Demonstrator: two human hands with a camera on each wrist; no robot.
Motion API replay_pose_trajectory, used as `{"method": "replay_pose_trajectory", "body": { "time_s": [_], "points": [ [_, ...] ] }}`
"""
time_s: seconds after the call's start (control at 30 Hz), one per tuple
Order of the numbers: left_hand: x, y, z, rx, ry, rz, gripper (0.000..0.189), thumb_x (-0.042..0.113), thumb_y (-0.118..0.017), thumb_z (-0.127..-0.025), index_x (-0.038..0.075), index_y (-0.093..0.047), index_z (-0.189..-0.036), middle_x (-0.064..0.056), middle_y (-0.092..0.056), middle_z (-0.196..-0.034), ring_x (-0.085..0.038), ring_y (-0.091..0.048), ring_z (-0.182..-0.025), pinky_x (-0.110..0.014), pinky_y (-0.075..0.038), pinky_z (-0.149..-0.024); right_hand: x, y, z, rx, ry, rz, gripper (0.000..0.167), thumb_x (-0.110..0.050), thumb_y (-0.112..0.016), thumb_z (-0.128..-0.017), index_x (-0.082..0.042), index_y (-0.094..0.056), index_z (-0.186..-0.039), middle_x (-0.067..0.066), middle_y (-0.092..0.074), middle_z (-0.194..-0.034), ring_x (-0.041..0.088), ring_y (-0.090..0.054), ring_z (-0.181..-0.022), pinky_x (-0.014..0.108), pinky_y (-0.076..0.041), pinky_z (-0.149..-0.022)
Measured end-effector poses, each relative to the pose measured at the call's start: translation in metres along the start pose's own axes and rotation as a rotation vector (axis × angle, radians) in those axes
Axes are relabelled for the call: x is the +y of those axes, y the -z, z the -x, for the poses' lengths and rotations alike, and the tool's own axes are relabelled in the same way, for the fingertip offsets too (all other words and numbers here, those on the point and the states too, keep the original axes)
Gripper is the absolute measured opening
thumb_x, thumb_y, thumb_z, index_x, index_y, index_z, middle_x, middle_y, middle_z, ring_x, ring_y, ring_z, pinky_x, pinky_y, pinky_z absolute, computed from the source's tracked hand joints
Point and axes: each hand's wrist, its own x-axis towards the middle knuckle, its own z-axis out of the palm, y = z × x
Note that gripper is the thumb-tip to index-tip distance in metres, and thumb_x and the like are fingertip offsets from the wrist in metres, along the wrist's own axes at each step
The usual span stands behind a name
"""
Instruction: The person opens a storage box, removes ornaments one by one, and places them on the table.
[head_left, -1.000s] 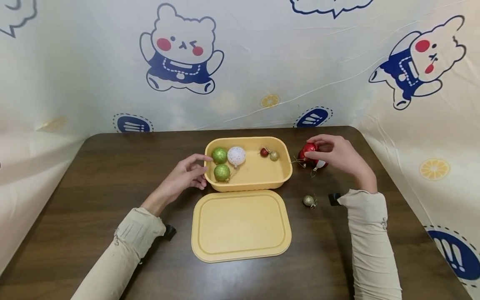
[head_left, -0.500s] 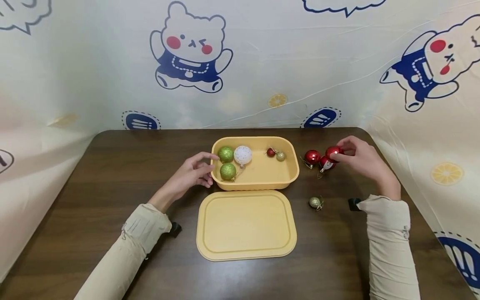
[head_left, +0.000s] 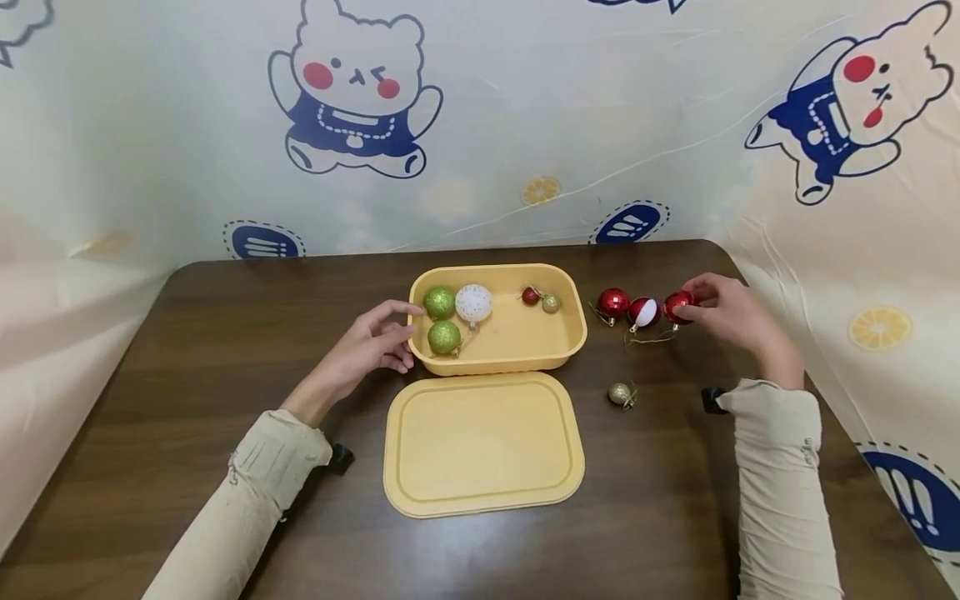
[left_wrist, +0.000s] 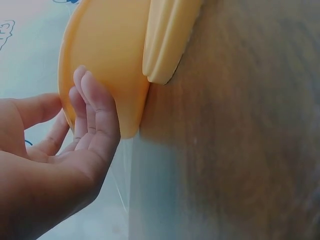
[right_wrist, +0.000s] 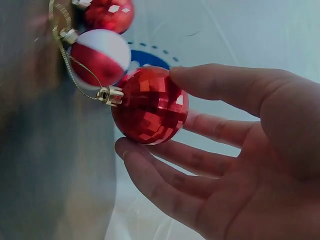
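In the head view my left hand [head_left: 364, 350] rests at the left end of a yellow box [head_left: 517, 364], fingers loosely bent and touching its rim and outer wall. Inside lie two glittery green baubles [head_left: 439, 302], a speckled white bauble [head_left: 473, 303], a small dark red bauble [head_left: 530, 296] and a small gold bauble [head_left: 551, 303]. My right hand [head_left: 738, 321] pinches a faceted red Christmas bauble [right_wrist: 152, 105] between thumb and fingers, gold cap facing away. Beside it are a red-and-white bauble [head_left: 643, 313] and another shiny red bauble [head_left: 613, 304].
A yellow lid [head_left: 483, 446] lies flat in front of the box. To its right, a small gold bauble [head_left: 621, 394] with a string sits on the brown wooden table [head_left: 645, 500]. A printed white cloth [head_left: 487, 125] hangs behind the table.
My right hand has moved right with one red bauble, taking it from the cluster and setting it at the right end of the row. The left hand stays at the box.
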Motion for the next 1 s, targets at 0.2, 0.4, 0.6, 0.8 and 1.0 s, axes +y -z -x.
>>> {"method": "replay_pose_trajectory", "body": {
  "time_s": [0.2, 0.4, 0.6, 0.8, 1.0],
  "points": [
    [0.002, 0.002, 0.000, 0.008, -0.003, -0.013, 0.037, 0.021, -0.055, -0.104, 0.014, -0.049, -0.140, -0.028, -0.059, -0.094, -0.024, -0.065, -0.072, -0.037, -0.060, -0.068, 0.007, -0.007, -0.009, -0.014, -0.025, 0.029, 0.052, -0.033, -0.066, -0.096, 0.004, -0.052, -0.129, 0.032, -0.059, -0.123, 0.042, -0.059, -0.104, 0.050, -0.052, -0.082],
    [-0.001, 0.001, -0.002, 0.004, 0.002, -0.010, 0.036, 0.022, -0.055, -0.104, 0.015, -0.049, -0.139, -0.029, -0.059, -0.094, -0.024, -0.065, -0.073, -0.036, -0.060, -0.068, 0.012, -0.014, -0.013, -0.008, -0.020, 0.057, 0.046, -0.027, -0.065, -0.096, 0.004, -0.054, -0.127, 0.031, -0.062, -0.120, 0.041, -0.059, -0.103, 0.042, -0.051, -0.076],
    [-0.004, 0.001, -0.003, 0.002, 0.003, -0.011, 0.036, 0.022, -0.055, -0.104, 0.015, -0.049, -0.139, -0.027, -0.059, -0.092, -0.024, -0.065, -0.072, -0.037, -0.059, -0.068, 0.017, -0.020, -0.017, -0.021, -0.028, 0.051, 0.046, -0.027, -0.064, -0.098, 0.004, -0.053, -0.130, 0.031, -0.060, -0.123, 0.043, -0.059, -0.108, 0.051, -0.051, -0.084],
    [-0.003, 0.001, -0.002, 0.001, -0.004, -0.010, 0.036, 0.020, -0.054, -0.104, 0.014, -0.049, -0.139, -0.030, -0.058, -0.093, -0.024, -0.065, -0.072, -0.036, -0.059, -0.067, 0.019, -0.024, -0.020, -0.012, -0.013, 0.050, 0.045, -0.024, -0.063, -0.098, 0.006, -0.053, -0.130, 0.032, -0.059, -0.123, 0.045, -0.058, -0.112, 0.056, -0.049, -0.089],
    [-0.002, 0.000, -0.001, 0.003, -0.004, -0.014, 0.035, 0.020, -0.053, -0.105, 0.015, -0.049, -0.139, -0.030, -0.058, -0.094, -0.024, -0.065, -0.072, -0.036, -0.059, -0.067, 0.017, -0.026, -0.021, 0.011, 0.005, 0.052, 0.043, -0.021, -0.063, -0.098, 0.007, -0.053, -0.129, 0.033, -0.059, -0.123, 0.047, -0.059, -0.113, 0.058, -0.048, -0.092]
  ]
}}
